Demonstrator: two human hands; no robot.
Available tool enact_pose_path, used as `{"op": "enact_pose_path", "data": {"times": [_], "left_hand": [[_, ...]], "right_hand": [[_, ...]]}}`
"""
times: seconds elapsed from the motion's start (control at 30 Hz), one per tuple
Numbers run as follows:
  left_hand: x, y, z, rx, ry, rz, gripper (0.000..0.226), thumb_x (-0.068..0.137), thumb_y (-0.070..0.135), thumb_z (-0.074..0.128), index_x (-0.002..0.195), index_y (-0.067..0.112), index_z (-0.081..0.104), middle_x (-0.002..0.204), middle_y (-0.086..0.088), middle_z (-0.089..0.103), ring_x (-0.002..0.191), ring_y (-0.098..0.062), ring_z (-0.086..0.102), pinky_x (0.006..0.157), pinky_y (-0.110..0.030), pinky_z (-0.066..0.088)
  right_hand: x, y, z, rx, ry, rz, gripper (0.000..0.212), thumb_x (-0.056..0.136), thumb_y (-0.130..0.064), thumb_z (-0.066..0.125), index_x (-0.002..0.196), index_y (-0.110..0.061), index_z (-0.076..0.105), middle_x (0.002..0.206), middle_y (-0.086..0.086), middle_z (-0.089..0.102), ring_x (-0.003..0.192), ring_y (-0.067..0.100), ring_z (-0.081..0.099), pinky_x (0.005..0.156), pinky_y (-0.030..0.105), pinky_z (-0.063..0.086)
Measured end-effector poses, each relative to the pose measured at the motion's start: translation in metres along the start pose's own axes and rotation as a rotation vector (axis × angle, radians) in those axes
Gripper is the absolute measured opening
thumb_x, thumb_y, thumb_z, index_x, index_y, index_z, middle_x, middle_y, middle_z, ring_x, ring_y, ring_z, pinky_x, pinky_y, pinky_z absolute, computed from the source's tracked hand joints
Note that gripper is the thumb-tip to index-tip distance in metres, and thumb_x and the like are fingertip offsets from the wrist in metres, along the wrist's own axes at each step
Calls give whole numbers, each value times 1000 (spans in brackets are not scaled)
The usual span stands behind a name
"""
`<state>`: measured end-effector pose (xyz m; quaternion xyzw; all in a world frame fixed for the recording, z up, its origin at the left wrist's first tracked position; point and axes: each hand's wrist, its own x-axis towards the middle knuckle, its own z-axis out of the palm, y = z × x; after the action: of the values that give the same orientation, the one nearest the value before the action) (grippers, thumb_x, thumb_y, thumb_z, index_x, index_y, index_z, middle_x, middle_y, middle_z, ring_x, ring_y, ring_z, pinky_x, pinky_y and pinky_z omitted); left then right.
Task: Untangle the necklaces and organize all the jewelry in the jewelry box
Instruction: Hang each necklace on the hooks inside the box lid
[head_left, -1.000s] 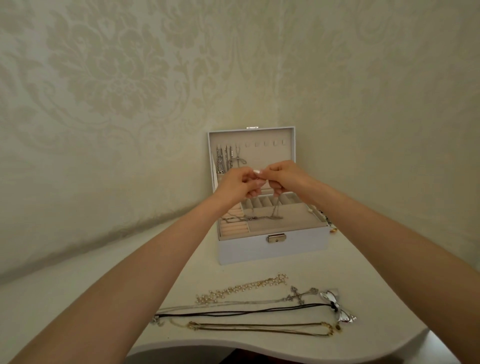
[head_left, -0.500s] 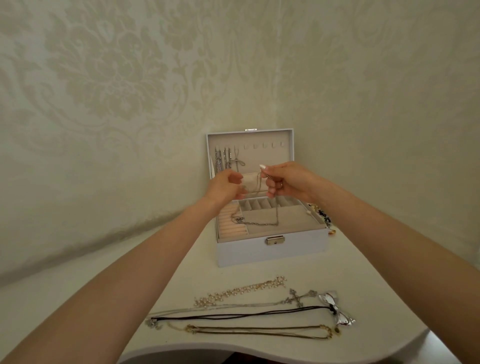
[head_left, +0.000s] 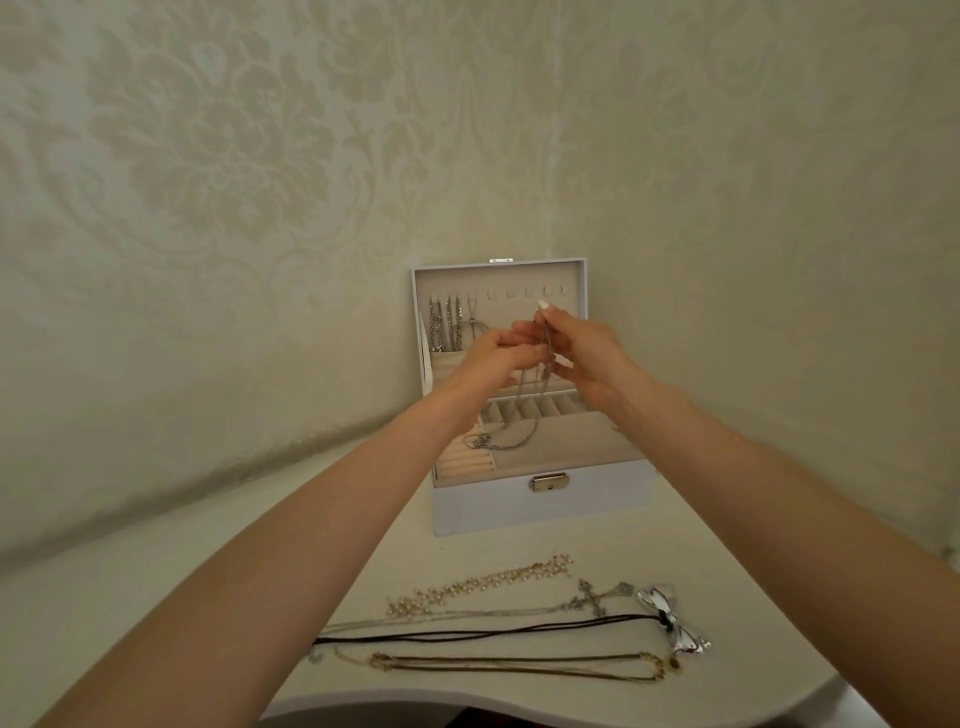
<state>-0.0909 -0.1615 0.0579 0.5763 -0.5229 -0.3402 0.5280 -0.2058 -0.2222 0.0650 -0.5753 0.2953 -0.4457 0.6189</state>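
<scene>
Left hand and right hand meet above the box, each grip pinching the chain's top. The chain hangs straight down, tail pooled in the tray. Free hooks lie just beyond, nearest the right hand.

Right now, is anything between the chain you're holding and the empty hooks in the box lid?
Nothing visible. The left hand and right hand pinch the silver chain just in front of the lid; the empty hooks are bare, right of the hung necklaces. The chain's tail lies in the tray.
</scene>
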Motion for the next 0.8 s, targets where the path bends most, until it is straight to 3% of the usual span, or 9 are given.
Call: {"op": "enact_pose_path", "data": {"times": [0.1,0.17,0.27,0.37,0.43,0.5,0.57,0.7,0.8], "left_hand": [[5,5,1,-46,-91,-43,35,92,34,57,118,10,59,108,3,67,107,-12,59,90,-30,43],[9,9,2,-54,-105,-32,29,94,34,52,110,12,63,96,5,68,101,-11,60,91,-31,43],[11,18,5,12,-71,21,30,98,31,45,85,13,65,72,1,56,72,-12,55,73,-23,46],[17,22,4,136,-44,68,34,100,23,43,72,10,58,63,-3,44,56,-13,44,56,-19,41],[21,23,0,191,-49,74,33,100,18,42,71,10,56,63,-2,43,55,-12,44,49,-14,41],[26,23,-3,253,-39,98,31,99,15,43,72,11,58,64,-1,46,55,-10,46,47,-11,40],[31,20,-6,310,-8,123,27,98,11,45,76,9,60,64,0,50,55,-9,47,46,-11,39],[44,7,-11,306,71,104,21,95,4,46,82,1,63,64,-4,52,52,-11,47,40,-11,37],[56,-2,-18,212,167,81,23,95,10,50,74,5,60,63,-3,53,47,-8,48,42,-12,40]], "right_hand": [[1,2,3,0,45,-25,21,93,-31,57,81,-17,67,86,-2,68,77,9,58,77,24,45],[1,2,5,7,60,-25,21,92,-30,59,80,-15,68,74,0,63,67,9,54,73,23,48],[3,3,4,41,82,-18,21,91,-26,60,75,-14,64,57,-4,58,61,7,55,72,23,48],[9,3,1,-125,113,-81,18,91,-28,60,79,-15,60,73,-1,61,73,10,58,74,26,46],[15,4,-3,-253,116,-162,17,92,-32,59,93,-14,59,91,0,64,89,14,60,78,27,46],[21,3,-7,-340,3,-157,29,94,-42,51,105,-17,59,102,-2,66,100,13,60,86,29,45],[25,2,-9,-419,-131,-94,34,96,-46,44,101,-19,63,96,3,67,89,11,64,87,32,47],[32,4,-9,-406,-221,-74,31,96,-30,52,85,-4,62,65,6,55,53,14,56,66,35,55],[45,8,-7,-502,-162,-93,24,93,-22,59,88,-1,68,55,2,42,44,12,35,44,24,36]]}}
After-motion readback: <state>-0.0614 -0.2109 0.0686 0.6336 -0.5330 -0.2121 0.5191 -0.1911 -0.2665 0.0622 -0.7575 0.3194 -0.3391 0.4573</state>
